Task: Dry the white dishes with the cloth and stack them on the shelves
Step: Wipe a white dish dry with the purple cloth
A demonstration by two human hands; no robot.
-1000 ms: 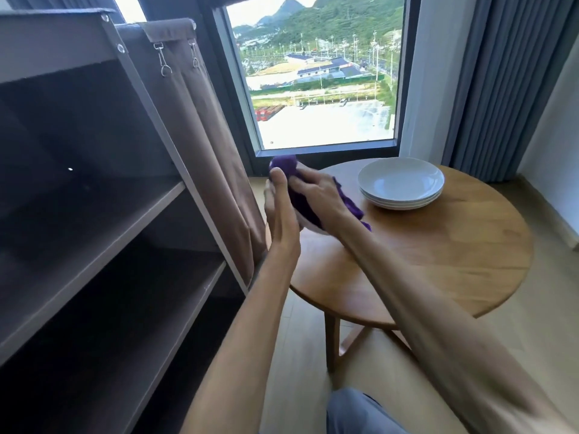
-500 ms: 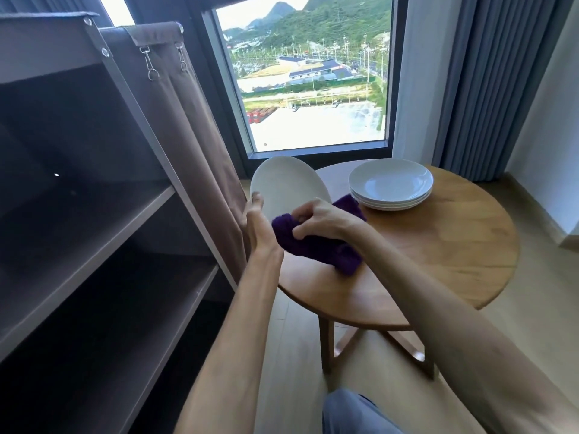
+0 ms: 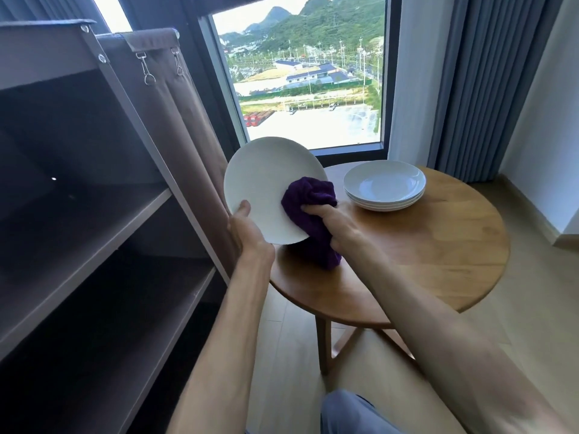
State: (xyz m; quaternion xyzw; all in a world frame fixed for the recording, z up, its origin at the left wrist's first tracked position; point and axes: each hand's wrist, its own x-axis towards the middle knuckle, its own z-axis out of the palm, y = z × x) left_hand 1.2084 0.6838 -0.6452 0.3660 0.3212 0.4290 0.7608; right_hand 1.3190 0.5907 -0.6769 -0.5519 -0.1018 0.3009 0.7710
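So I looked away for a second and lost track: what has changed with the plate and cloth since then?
The left hand has tilted the white plate up so its face shows. The right hand slid the purple cloth from the plate's top down to its lower right edge. Both grips hold; the stack of plates on the round table stayed put.

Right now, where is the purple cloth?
In the head view, the cloth is centre frame, bunched in the right hand, pressed against the plate above the table's left edge.
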